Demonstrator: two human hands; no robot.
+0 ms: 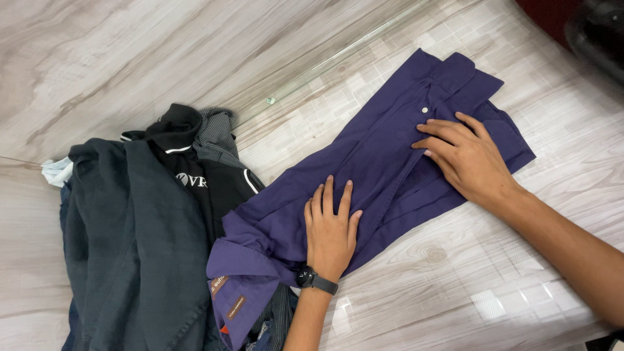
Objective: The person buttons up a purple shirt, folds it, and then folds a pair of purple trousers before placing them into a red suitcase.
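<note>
Pale wood-grain table (130, 52), pretty glossy. A purple shirt (377, 162) lies flat on it, roughly in the middle. Just left of the shirt, touching its collar end, sits a pile of dark clothes (143, 240), with a clear strip (338, 58) above the shirt.

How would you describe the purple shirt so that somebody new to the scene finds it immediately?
On the pale wood-grain table, right of the dark clothes pile, lies the purple shirt, folded into a long strip. Both hands, left and right, press flat on it. It is the only purple garment; its neighbours are grey and black.
</note>
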